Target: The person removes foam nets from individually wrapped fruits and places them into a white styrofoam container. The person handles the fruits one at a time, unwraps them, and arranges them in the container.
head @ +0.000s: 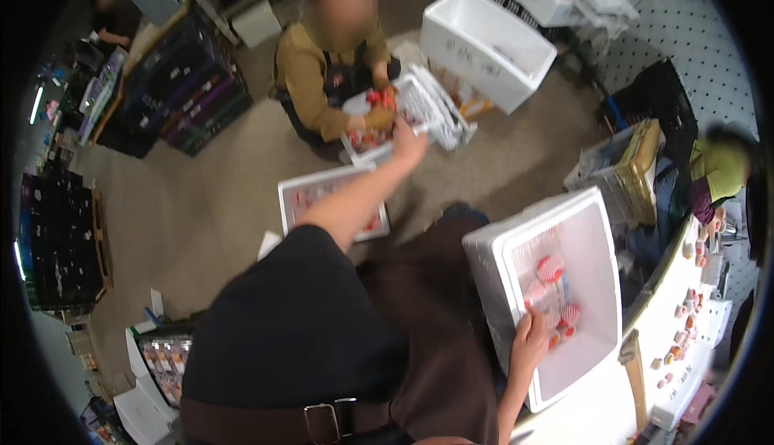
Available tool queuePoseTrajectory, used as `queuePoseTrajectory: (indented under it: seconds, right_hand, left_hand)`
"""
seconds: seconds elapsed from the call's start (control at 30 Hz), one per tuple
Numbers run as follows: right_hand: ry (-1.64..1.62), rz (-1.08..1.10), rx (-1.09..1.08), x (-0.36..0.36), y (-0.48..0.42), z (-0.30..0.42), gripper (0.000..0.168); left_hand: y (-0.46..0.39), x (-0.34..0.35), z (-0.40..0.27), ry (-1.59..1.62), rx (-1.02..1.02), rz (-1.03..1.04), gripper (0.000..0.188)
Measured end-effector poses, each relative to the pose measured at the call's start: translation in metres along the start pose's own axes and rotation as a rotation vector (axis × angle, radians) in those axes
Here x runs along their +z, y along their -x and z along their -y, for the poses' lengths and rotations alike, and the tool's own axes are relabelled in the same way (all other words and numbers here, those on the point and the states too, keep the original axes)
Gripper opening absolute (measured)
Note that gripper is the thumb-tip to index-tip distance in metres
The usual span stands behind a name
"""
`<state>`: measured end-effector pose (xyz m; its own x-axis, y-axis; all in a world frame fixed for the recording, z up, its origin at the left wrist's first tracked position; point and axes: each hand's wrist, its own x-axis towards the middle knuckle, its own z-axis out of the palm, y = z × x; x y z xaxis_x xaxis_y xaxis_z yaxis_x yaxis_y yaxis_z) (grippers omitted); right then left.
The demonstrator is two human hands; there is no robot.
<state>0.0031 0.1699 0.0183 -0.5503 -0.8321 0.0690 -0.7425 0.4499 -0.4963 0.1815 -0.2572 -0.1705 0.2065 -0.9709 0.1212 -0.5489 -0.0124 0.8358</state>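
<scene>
My left hand [410, 141] reaches far forward over a shallow white foam box [369, 153], which holds red items. Blur hides whether its fingers hold anything. Close to it are a co-worker's gloved hands [380, 115] with red pieces in them. On my right, a deep white foam box [580, 348] is tilted with its mouth towards me. My right hand [531, 337] grips its near rim, fingers curled over the edge. Inside lie several round, fruit-like pieces [550, 269] in red-and-white foam nets.
Another shallow foam box [289, 203] with red items sits on the floor, partly behind my left arm. A large foam box [490, 49] stands beyond. Dark stacked crates [181, 82] line the left. On the right, fruit-like pieces [680, 336] lie on a bright table, near another person [719, 170].
</scene>
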Motion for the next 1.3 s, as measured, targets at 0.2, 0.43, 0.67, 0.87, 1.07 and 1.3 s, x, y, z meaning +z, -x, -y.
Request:
queuePoseTrajectory:
  seconds: [0.2, 0.43, 0.67, 0.87, 1.07, 1.3]
  right_hand:
    - [0.022, 0.001, 0.039, -0.011, 0.003, 0.005, 0.018]
    - [0.043, -0.033, 0.066, -0.013, 0.006, 0.006, 0.018]
    - [-0.357, -0.014, 0.201, -0.032, 0.012, -0.007, 0.023]
    - [-0.653, -0.413, 0.487, -0.131, -0.001, -0.108, 0.022]
    - [-0.047, -0.025, 0.549, -0.088, -0.039, -0.204, 0.032]
    - [0.525, 0.232, 0.491, 0.003, -0.07, -0.255, 0.054]
  left_hand:
    - [0.089, -0.027, -0.152, 0.445, 0.216, 0.458, 0.029]
    - [0.242, 0.0, -0.289, 0.8, 0.568, 0.961, 0.021]
    - [0.268, 0.047, -0.274, 0.465, 0.487, 1.03, 0.019]
    - [0.266, 0.058, -0.262, 0.366, 0.68, 0.957, 0.016]
    - [0.267, 0.06, -0.265, 0.323, 0.666, 1.008, 0.016]
    - [0.263, 0.067, -0.261, 0.247, 0.672, 0.994, 0.017]
